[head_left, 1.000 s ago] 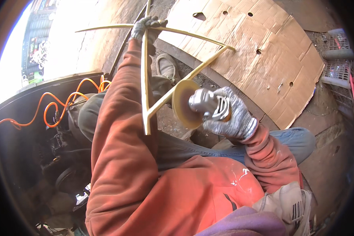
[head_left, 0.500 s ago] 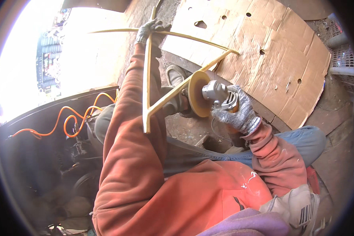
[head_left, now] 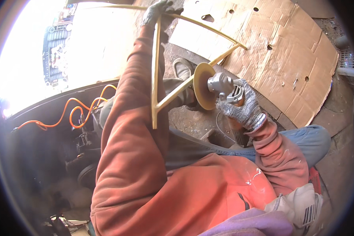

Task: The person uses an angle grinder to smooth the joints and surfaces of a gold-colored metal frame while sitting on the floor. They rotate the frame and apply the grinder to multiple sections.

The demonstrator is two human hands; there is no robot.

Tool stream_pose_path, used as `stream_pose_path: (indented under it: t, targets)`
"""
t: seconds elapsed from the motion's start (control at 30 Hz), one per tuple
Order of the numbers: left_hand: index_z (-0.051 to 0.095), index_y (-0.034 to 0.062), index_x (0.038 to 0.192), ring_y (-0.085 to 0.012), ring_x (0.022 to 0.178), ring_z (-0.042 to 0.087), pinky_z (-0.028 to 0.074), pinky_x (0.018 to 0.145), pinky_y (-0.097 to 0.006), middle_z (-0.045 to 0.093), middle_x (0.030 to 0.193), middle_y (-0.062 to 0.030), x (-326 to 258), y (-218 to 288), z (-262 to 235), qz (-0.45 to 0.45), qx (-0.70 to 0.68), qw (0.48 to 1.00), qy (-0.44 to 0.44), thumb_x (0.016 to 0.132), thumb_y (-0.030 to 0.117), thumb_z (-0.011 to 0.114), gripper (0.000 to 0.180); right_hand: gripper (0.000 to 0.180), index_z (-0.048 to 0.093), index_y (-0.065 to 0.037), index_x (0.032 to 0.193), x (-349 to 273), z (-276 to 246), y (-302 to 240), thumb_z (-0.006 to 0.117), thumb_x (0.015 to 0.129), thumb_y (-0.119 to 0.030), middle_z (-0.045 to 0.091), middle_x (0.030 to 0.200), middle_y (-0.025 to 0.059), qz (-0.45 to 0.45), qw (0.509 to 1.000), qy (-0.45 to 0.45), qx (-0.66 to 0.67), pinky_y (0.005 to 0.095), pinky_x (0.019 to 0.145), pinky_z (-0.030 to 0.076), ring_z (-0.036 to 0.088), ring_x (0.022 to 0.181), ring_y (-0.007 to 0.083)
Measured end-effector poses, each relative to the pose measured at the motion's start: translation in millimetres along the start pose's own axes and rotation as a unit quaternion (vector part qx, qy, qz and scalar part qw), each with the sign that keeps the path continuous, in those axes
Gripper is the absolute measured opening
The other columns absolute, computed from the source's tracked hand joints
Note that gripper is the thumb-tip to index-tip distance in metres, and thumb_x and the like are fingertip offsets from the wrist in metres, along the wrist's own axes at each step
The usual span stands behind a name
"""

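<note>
The left hand (head_left: 158, 12), in a dark grey knitted glove, is stretched far out at the end of a rust-orange sleeve (head_left: 133, 129), fingers wrapped around the top of a yellowish frame of thin metal bars (head_left: 155, 78). It holds the frame up off the ground, out in front of the body. One bar runs straight back from that fist toward the chest; a second slants away from its lower end, up and to the right, toward the big sheet of brown cardboard with punched holes (head_left: 287, 59) lying on the floor.

The right hand (head_left: 240, 106), in a speckled grey work glove, sits closer to the body, closed tight around the silver body of an angle grinder (head_left: 222, 84). Its round yellow-brown disc (head_left: 202, 85) stands on edge and meets the slanting bar about midway along. I can't tell if it is cutting or only touching.

So the slanting bar crosses the disc's face, and the right hand is the nearer one to that contact point, the left well beyond it.

An orange cable (head_left: 72, 112) loops off to the left.
</note>
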State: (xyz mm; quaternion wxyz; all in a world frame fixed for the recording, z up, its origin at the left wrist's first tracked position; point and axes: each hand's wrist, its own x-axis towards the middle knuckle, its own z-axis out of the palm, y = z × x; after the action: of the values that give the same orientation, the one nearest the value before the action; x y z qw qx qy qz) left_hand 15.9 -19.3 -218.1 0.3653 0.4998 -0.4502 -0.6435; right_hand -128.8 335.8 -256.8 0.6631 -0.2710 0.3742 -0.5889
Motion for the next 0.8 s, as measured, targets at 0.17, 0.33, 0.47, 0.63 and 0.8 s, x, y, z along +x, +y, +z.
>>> stream_pose_path:
  t: [0.17,0.33,0.47,0.63,0.8]
  targets:
    - [0.048,-0.0067,0.125,-0.0323,0.084,0.064,0.051,0.094,-0.051,0.060,0.094,-0.0174,3.1,25.5,3.1,0.009,0.028,0.999,-0.025,0.092,0.013,0.056,0.039,0.046,0.061,-0.007,0.114,-2.6,18.5,2.6,0.079,0.076,-0.027,0.065,0.105,0.0123,-0.132,0.961,-0.097,-0.223,0.0382,0.091,0.046,0.061,0.100,0.0277]
    - [0.048,-0.0062,0.126,-0.0328,0.088,0.063,0.050,0.096,-0.051,0.060,0.096,-0.0180,17.5,33.9,11.2,0.009,0.034,0.998,-0.045,0.092,0.015,0.056,0.041,0.049,0.061,-0.005,0.114,-8.8,17.2,11.1,0.082,0.074,-0.025,0.064,0.106,0.0110,-0.328,0.826,-0.113,-0.443,0.0387,0.088,0.048,0.061,0.100,0.0269]
    - [0.049,-0.0057,0.127,-0.0332,0.091,0.063,0.049,0.097,-0.051,0.061,0.097,-0.0186,20.8,39.1,17.4,0.008,0.044,0.997,-0.059,0.092,0.016,0.056,0.042,0.055,0.049,-0.006,0.125,-3.3,-0.2,-0.6,0.077,0.077,-0.006,0.063,0.117,0.0098,-0.002,0.999,-0.039,-0.036,0.0349,0.086,0.052,0.062,0.097,0.0148]
    - [0.049,-0.0052,0.128,-0.0337,0.095,0.063,0.048,0.098,-0.051,0.061,0.099,-0.0193,24.5,39.3,26.8,-0.005,0.062,0.995,-0.078,0.092,0.018,0.056,0.043,0.054,0.050,-0.005,0.123,6.8,12.0,-22.0,0.077,0.077,-0.009,0.064,0.114,0.0081,-0.115,0.985,-0.095,-0.087,0.0336,0.087,0.051,0.061,0.099,0.0159]
    - [0.049,-0.0046,0.128,-0.0342,0.099,0.062,0.047,0.100,-0.051,0.061,0.101,-0.0200,12.0,41.6,49.5,-0.014,0.099,0.989,-0.105,0.092,0.020,0.056,0.045,0.067,0.044,-0.002,0.125,-12.8,15.9,-14.0,0.084,0.074,-0.017,0.063,0.111,0.0071,-0.366,0.788,-0.154,-0.470,0.0333,0.089,0.050,0.059,0.103,0.0148]
